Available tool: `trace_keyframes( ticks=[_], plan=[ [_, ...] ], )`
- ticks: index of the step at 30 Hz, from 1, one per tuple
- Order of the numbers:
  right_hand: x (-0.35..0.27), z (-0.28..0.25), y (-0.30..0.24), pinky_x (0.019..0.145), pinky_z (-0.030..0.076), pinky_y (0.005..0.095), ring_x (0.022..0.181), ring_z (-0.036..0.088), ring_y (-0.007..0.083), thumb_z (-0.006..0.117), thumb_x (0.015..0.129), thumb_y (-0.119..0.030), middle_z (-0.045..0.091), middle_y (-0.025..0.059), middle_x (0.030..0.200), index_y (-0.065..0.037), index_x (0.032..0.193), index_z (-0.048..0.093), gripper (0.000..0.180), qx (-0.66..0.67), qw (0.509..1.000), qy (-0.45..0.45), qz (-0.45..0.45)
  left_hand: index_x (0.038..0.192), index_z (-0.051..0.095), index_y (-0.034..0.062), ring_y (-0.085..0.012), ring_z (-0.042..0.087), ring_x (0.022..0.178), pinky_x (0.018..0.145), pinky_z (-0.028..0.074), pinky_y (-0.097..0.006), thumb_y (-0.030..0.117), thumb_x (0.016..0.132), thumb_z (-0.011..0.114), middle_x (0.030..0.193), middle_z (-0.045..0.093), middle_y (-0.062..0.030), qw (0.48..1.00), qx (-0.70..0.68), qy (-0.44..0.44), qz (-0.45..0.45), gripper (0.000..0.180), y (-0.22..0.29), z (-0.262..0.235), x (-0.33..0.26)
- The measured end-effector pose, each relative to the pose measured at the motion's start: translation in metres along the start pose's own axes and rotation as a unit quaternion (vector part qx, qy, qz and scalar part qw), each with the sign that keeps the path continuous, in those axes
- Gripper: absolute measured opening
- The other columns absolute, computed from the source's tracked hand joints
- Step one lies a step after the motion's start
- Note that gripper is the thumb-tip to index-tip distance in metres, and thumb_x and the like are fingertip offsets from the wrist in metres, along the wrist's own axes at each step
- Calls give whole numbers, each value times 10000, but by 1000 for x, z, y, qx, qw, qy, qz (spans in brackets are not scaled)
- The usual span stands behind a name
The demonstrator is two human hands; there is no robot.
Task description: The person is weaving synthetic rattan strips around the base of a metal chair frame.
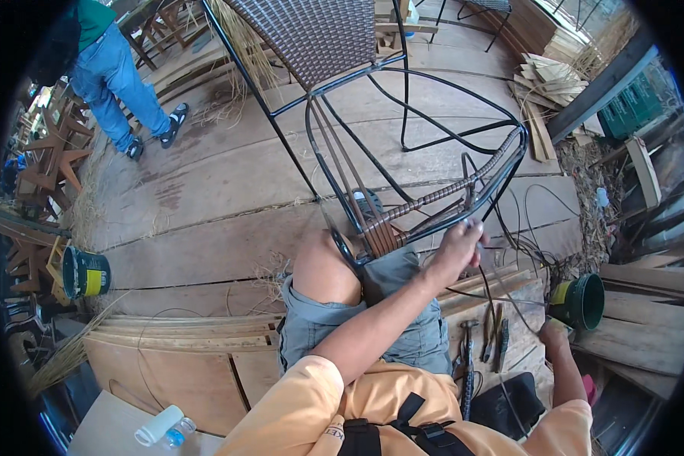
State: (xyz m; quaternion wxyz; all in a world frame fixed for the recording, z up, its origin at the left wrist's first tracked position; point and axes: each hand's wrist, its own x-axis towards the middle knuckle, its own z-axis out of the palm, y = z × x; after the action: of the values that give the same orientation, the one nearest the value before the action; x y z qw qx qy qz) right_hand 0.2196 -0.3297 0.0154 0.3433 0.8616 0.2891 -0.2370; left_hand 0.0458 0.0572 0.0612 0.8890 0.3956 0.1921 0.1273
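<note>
A black metal chair frame (425,125) with a woven brown backrest (308,34) leans on my knees. Brown strands (380,235) wrap the seat's near corner, and some run back to the rear bar. A wound strip (452,188) covers one seat bar. My left hand (461,247) is closed beside the seat's rim, its fingers curled around a thin strand. Out to the right, my right hand (555,333) grips that long dark strand (513,302), which stretches between both hands. Its fingers are partly hidden.
A hammer (468,353) and pliers (501,346) lie right of my lap. Green buckets stand at right (581,302) and left (85,272). Loose strands (524,228) coil on the floor. A person in jeans (121,87) stands at upper left. Bottles (159,427) lie lower left.
</note>
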Motion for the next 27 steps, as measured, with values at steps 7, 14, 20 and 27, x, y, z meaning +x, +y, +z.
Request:
trace_keyframes(
  ticks=[7,14,20,27],
  plan=[
    [-44,-236,-204,588,432,295,674,553,157,505,897,-313,600,35,734,7,986,587,342,727,644,-10,-238,930,612,-19,-295,639,834,689,506,-408,78,712,525,920,637,-209,659,682,-317,-3,254,-152,18,-65],
    [20,-56,-42,599,452,438,731,598,307,518,751,-82,602,145,717,-84,853,642,161,8,925,101,-366,907,523,23,-121,509,484,432,421,-277,301,832,580,684,564,-67,955,287,-24,-70,294,-46,5,-5],
    [-17,-5,40,763,496,409,912,616,315,500,803,-322,642,186,933,-64,887,671,321,25,995,-47,80,794,479,37,-159,527,486,426,429,-297,289,939,394,614,540,-60,983,168,79,11,303,-37,2,14],
    [-41,-246,-190,630,442,319,646,556,174,478,904,-347,609,43,752,22,959,585,388,650,719,0,-248,906,661,21,-295,638,802,686,505,-421,110,705,592,871,655,-149,563,591,-574,-75,231,-168,62,-96]
  ],
)
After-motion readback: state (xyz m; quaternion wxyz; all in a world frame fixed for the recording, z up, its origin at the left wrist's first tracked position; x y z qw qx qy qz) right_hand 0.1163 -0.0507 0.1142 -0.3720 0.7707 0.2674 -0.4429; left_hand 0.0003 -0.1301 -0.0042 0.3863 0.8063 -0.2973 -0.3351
